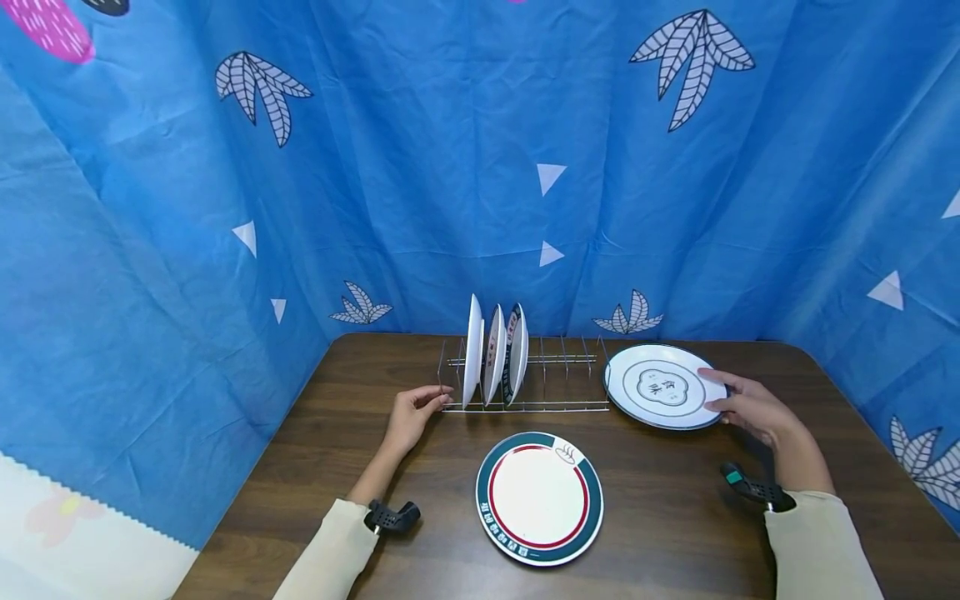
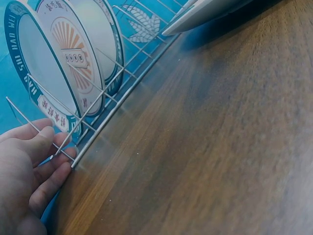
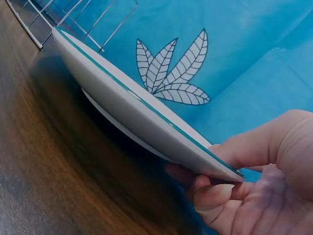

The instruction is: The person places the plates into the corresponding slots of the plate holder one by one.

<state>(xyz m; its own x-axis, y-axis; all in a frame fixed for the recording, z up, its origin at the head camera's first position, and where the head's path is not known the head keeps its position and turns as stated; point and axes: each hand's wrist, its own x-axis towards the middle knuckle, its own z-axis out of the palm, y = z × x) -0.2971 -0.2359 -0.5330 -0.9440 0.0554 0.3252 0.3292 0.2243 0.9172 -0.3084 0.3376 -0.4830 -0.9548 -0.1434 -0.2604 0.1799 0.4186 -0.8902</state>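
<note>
We find the left hand [image 1: 416, 412] at the left end of the wire rack [image 1: 562, 409], thumb and fingers pinching the wire there. The rack stands at the far middle of the wooden table [image 1: 675, 517].

We find the right hand [image 1: 753, 408] pinching the right rim of a white plate [image 1: 663, 387], with digits above and below the edge. This plate is at the far right, just beside the rack's right end; we cannot tell whether the two touch. Its dark-lined rim surrounds a cloud-shaped frame with characters. In the right wrist view its underside and foot ring show, raised over the shaded tabletop.

We count three plates in the left half of the rack, all upright on edge: the left plate [image 1: 472, 354], the middle plate [image 1: 492, 358] and the right plate [image 1: 517, 354]. From the left wrist we note a green lettered band on the left plate and orange rays on the middle one.

We record a green-rimmed plate [image 1: 538, 498] with a red ring, face up on the near middle of the table, apart from the rack and both hands. A blue curtain [image 1: 465, 167] printed with leaves and triangles hangs behind.
</note>
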